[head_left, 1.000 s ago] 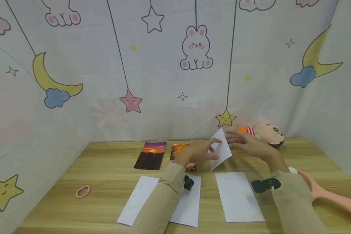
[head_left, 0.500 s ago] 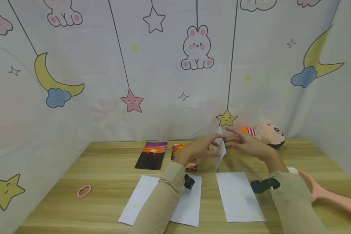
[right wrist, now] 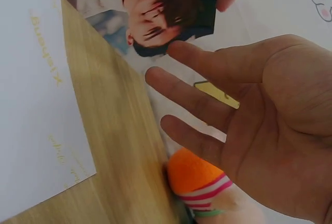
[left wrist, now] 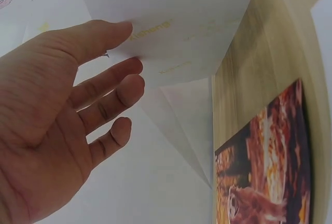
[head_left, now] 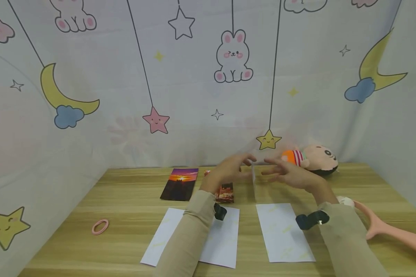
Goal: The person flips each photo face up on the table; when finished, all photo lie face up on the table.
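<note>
A photo print [head_left: 254,182] stands upright, nearly edge-on, between the two hands in the head view. My left hand [head_left: 230,169] holds it near its upper part; in the left wrist view the thumb and fingertips meet its white printed back [left wrist: 176,22]. The right wrist view shows its picture side, a dark-haired person's portrait [right wrist: 166,11], upside down. My right hand [head_left: 292,175] hovers just right of the print with fingers spread and relaxed, gripping nothing. One fingertip overlaps the portrait's edge in the right wrist view.
A sunset photo [head_left: 180,184] and an autumn photo [head_left: 225,192] lie behind several white face-down sheets [head_left: 282,232]. A pink ring [head_left: 99,227] lies left. At right are a doll [head_left: 319,159] and a pink-handled tool [head_left: 398,234]. A patterned curtain [head_left: 194,84] hangs behind the table.
The photo print has turned from showing its white back to standing nearly edge-on, shifting slightly left with my left hand. My right fingers have parted from it.
</note>
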`<action>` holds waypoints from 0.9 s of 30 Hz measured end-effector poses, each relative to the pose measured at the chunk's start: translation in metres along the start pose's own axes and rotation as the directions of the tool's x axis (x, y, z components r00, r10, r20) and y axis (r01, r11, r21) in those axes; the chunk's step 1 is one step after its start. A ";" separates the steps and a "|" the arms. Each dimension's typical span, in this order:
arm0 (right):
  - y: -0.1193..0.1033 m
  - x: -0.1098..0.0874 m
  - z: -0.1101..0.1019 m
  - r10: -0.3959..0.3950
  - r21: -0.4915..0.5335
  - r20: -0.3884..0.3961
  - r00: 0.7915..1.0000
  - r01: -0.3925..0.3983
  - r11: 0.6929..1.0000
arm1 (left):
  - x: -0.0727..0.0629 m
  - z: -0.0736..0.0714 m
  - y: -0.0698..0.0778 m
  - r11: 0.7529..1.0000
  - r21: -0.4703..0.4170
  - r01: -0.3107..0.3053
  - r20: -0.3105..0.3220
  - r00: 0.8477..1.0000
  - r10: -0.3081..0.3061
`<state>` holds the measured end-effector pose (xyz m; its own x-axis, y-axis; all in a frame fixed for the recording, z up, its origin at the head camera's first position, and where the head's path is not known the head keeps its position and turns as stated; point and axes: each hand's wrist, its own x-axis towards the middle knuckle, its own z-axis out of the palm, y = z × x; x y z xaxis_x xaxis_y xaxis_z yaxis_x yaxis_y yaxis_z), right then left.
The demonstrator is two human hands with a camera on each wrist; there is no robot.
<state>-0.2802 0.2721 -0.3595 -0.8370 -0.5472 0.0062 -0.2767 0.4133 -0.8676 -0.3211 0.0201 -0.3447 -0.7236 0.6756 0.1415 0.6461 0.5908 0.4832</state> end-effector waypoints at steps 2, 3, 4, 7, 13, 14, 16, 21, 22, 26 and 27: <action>0.001 0.000 0.002 0.027 -0.015 0.008 1.000 -0.027 1.000 | 0.000 -0.001 0.000 1.000 0.024 0.021 -0.007 1.000 -0.021; 0.002 0.000 0.002 0.034 -0.023 0.017 0.999 -0.033 0.999 | -0.001 -0.001 -0.001 0.999 0.033 0.028 -0.012 1.000 -0.028; 0.002 0.000 0.003 0.037 -0.035 0.024 0.999 -0.036 0.999 | -0.001 -0.001 -0.002 0.999 0.044 0.032 -0.015 0.999 -0.031; 0.004 0.000 0.005 0.056 -0.067 0.032 0.998 -0.054 0.996 | -0.001 -0.003 -0.004 0.997 0.074 0.019 -0.027 0.999 -0.017; 0.010 0.001 0.006 0.032 -0.061 0.059 0.998 -0.028 0.998 | -0.002 -0.005 -0.008 0.992 0.123 0.014 -0.042 0.999 -0.008; 0.011 0.001 0.005 0.028 -0.057 0.069 0.997 -0.024 0.998 | -0.002 -0.004 -0.010 0.992 0.127 0.016 -0.036 0.999 -0.011; 0.012 0.001 0.005 0.034 -0.060 0.081 0.996 -0.029 0.998 | -0.002 -0.002 -0.012 0.991 0.135 0.012 -0.018 1.000 -0.010; 0.013 0.001 0.005 0.075 -0.085 0.074 0.994 -0.069 0.994 | 0.002 0.007 -0.014 0.985 0.170 0.014 0.045 0.999 -0.022; 0.012 0.001 0.005 0.082 -0.089 0.068 0.994 -0.076 0.993 | 0.002 0.009 -0.014 0.984 0.180 0.012 0.056 0.998 -0.023; 0.010 0.002 0.005 0.111 -0.122 0.048 0.993 -0.104 0.987 | 0.005 0.018 -0.013 0.974 0.228 0.003 0.095 0.995 -0.025; 0.010 0.002 0.005 0.122 -0.132 0.045 0.992 -0.115 0.985 | 0.005 0.020 -0.013 0.974 0.226 0.015 0.104 0.994 -0.040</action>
<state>-0.2822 0.2714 -0.3712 -0.8425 -0.5247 -0.1218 -0.2384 0.5660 -0.7892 -0.3280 0.0250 -0.3674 -0.7194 0.6939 0.0312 0.6732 0.6855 0.2773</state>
